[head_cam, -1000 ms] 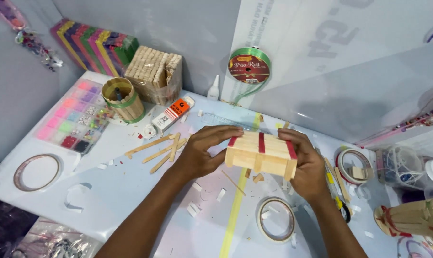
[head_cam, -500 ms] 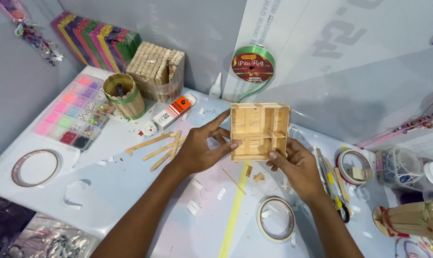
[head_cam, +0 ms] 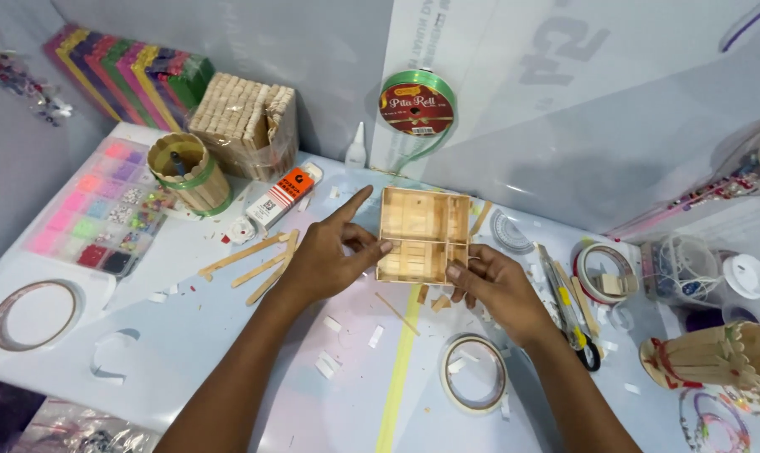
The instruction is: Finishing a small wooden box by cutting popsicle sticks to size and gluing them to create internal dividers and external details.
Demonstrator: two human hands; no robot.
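Observation:
A small open box of wooden craft sticks (head_cam: 422, 233), divided into compartments, is held tilted so its inside faces me. My left hand (head_cam: 329, 256) grips its left edge, thumb on the front and index finger pointing up. Below the box's lower right corner, my right hand (head_cam: 497, 285) supports it with the fingertips. Both hands hover just above the white table (head_cam: 187, 335).
Loose craft sticks (head_cam: 258, 260) lie left of the hands. A stick-covered cup (head_cam: 187, 174), a stick bundle (head_cam: 246, 126), a bead organiser (head_cam: 95, 218), a glue tube (head_cam: 283, 195), a green ribbon spool (head_cam: 417, 102), tape rolls (head_cam: 474, 373) and scissors (head_cam: 568, 306) surround them.
The box was turned from showing its red-banded outside to showing its open inside. It then dropped slightly lower, and both hands shifted along its edges.

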